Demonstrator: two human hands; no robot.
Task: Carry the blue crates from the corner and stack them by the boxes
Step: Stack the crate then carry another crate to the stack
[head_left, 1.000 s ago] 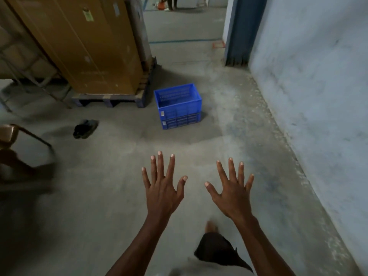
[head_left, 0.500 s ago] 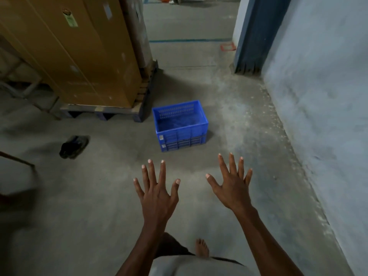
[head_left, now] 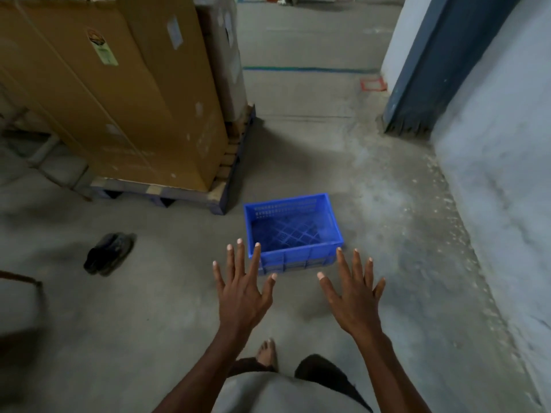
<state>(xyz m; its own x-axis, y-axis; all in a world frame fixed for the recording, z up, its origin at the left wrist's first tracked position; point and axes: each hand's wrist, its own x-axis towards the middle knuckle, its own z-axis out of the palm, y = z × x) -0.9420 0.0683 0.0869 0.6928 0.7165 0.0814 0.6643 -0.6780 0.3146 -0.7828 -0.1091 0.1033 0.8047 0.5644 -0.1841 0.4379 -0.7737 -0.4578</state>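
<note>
Blue crate (head_left: 293,231) now nearer, just beyond left hand (head_left: 243,296) and right hand (head_left: 351,299), fingers spread

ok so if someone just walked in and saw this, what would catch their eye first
Most likely the bright blue crate, empty and upright on the grey concrete floor near the middle of the view. Next, the left hand and right hand, both spread open with straight fingers, holding nothing, reaching out just short of it. Behind on the left, tall cardboard boxes stand on a pallet.
</note>
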